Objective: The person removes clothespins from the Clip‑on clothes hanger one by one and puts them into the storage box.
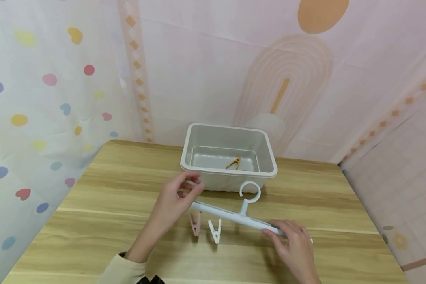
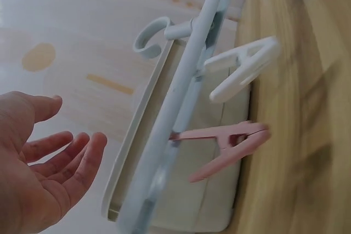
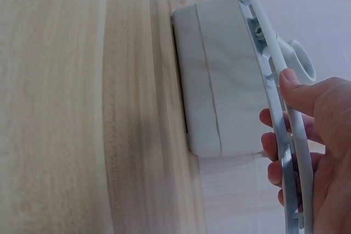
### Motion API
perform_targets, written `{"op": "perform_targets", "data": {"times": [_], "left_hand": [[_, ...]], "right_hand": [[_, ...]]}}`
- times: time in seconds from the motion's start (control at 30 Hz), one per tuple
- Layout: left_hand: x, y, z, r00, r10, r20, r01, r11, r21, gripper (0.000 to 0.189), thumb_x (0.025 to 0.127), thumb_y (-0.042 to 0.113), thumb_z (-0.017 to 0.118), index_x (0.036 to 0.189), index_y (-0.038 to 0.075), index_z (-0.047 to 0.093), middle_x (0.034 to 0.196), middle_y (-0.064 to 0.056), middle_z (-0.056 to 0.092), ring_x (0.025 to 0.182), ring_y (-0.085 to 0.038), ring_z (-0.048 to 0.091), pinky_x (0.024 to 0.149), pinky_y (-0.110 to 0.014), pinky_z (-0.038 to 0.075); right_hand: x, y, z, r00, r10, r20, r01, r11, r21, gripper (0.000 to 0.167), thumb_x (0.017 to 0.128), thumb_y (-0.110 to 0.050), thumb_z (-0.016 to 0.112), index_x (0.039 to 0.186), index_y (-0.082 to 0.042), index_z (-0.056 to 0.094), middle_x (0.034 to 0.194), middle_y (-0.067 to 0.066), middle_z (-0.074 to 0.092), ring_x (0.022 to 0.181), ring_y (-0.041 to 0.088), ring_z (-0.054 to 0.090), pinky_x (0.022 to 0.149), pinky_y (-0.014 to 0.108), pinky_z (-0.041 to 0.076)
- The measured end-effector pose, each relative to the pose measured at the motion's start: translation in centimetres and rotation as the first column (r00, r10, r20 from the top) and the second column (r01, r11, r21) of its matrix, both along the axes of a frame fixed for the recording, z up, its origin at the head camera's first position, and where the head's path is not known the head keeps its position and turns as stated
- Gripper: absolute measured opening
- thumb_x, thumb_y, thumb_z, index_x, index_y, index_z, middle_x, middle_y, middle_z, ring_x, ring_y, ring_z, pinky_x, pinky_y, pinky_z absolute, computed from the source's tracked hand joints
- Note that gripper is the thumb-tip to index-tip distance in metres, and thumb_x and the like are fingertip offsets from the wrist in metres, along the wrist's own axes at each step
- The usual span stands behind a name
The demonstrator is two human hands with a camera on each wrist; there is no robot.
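A pale blue clothes hanger [image 1: 228,215] is held over the table with its round hook upward. My right hand [image 1: 294,245] grips its right end, thumb on one side and fingers wrapped round the other in the right wrist view. From the bar hang a pink clothespin [image 2: 227,141] and a white clothespin [image 2: 249,67], both nearer the hanger's left end. My left hand [image 1: 174,199] is by that end; the left wrist view shows its palm and relaxed fingers apart from the bar, holding nothing.
Behind the hanger a light grey plastic bin [image 1: 230,179] stands against the patterned cloth backdrop [image 1: 198,71]. One mustard-yellow clothespin [image 1: 234,163] lies inside it. The wood-grain table [image 1: 103,213] reaches out to both sides.
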State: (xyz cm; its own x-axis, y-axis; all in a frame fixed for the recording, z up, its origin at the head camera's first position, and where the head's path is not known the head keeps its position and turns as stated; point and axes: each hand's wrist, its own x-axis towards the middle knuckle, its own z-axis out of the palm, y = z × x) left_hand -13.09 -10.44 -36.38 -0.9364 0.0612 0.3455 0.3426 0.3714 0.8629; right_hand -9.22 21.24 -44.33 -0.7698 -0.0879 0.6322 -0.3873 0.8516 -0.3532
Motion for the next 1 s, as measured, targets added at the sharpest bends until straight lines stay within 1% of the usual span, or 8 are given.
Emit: {"op": "perform_targets", "data": {"times": [0.1,0.23,0.33,0.47,0.63,0.77,0.9,1.0], "left_hand": [[1.1,-0.2,-1.0,1.000,0.011,0.019,-0.012,0.999,0.032,0.030,0.095,0.022,0.070,0.122,0.010,0.064,0.109,-0.005,0.072,0.093,-0.013,0.068,0.078,-0.023,0.059],[2.6,-0.5,-2.7,0.997,0.035,0.073,-0.043,0.993,0.108,0.027,0.095,0.021,0.070,0.118,0.008,0.064,0.107,-0.008,0.071,0.091,-0.007,0.067,0.076,-0.023,0.058],[3.4,-0.6,-3.8,0.991,0.061,0.117,-0.080,0.983,0.162,0.022,0.095,0.019,0.070,0.111,0.006,0.065,0.105,-0.010,0.070,0.088,-0.009,0.068,0.073,-0.024,0.059],[4.2,-0.8,-4.9,0.983,0.107,0.147,-0.134,0.973,0.187,0.014,0.095,0.017,0.070,0.102,0.006,0.065,0.098,-0.011,0.069,0.083,-0.012,0.069,0.070,-0.026,0.059],[4.7,-0.9,-5.6,0.973,0.124,0.196,-0.161,0.970,0.185,0.012,0.095,0.018,0.070,0.101,0.008,0.066,0.098,-0.010,0.069,0.081,-0.011,0.068,0.069,-0.025,0.058],[4.8,-0.8,-5.8,0.958,0.138,0.250,-0.181,0.971,0.154,0.016,0.095,0.024,0.070,0.101,0.010,0.067,0.096,-0.009,0.070,0.081,-0.011,0.068,0.069,-0.022,0.056],[4.6,-0.8,-6.0,0.942,0.173,0.289,-0.202,0.976,0.077,0.020,0.094,0.031,0.071,0.102,0.013,0.067,0.096,-0.006,0.071,0.081,-0.011,0.067,0.070,-0.020,0.054],[4.6,-0.7,-6.3,0.932,0.179,0.314,-0.194,0.981,0.018,0.024,0.093,0.033,0.072,0.106,0.013,0.066,0.102,-0.004,0.071,0.084,-0.009,0.066,0.072,-0.020,0.053]], "right_hand": [[0.0,0.0,-0.2,1.000,-0.006,0.000,0.006,1.000,-0.005,0.026,0.071,-0.026,0.089,0.094,-0.020,0.077,0.086,-0.011,0.073,0.078,0.007,0.063,0.081,0.023,0.035],[0.0,0.1,-0.4,1.000,-0.009,-0.006,0.009,1.000,-0.008,0.026,0.071,-0.026,0.089,0.094,-0.023,0.077,0.086,-0.012,0.073,0.079,0.008,0.064,0.081,0.023,0.035],[0.0,0.2,-0.4,1.000,-0.005,-0.015,0.005,1.000,-0.006,0.026,0.071,-0.026,0.089,0.094,-0.023,0.077,0.086,-0.012,0.074,0.078,0.008,0.064,0.081,0.023,0.036],[-0.1,0.2,-0.4,1.000,-0.003,-0.022,0.003,1.000,-0.008,0.026,0.071,-0.026,0.089,0.094,-0.023,0.077,0.086,-0.012,0.074,0.078,0.007,0.063,0.080,0.024,0.036],[-0.2,0.1,-0.5,1.000,0.002,-0.012,-0.002,1.000,-0.015,0.026,0.071,-0.026,0.089,0.094,-0.022,0.077,0.087,-0.012,0.074,0.079,0.008,0.063,0.079,0.023,0.035],[-0.2,0.1,-0.6,1.000,-0.001,0.007,0.001,1.000,-0.022,0.026,0.072,-0.026,0.089,0.095,-0.021,0.077,0.087,-0.012,0.075,0.080,0.009,0.064,0.080,0.025,0.036],[-0.2,0.0,-0.6,1.000,-0.010,0.025,0.011,1.000,-0.027,0.025,0.073,-0.026,0.089,0.094,-0.021,0.077,0.087,-0.012,0.075,0.079,0.007,0.063,0.081,0.026,0.037],[-0.3,0.1,-0.7,0.999,-0.016,0.032,0.017,0.999,-0.033,0.025,0.072,-0.027,0.089,0.093,-0.021,0.077,0.086,-0.012,0.074,0.077,0.004,0.061,0.080,0.025,0.037]]}}
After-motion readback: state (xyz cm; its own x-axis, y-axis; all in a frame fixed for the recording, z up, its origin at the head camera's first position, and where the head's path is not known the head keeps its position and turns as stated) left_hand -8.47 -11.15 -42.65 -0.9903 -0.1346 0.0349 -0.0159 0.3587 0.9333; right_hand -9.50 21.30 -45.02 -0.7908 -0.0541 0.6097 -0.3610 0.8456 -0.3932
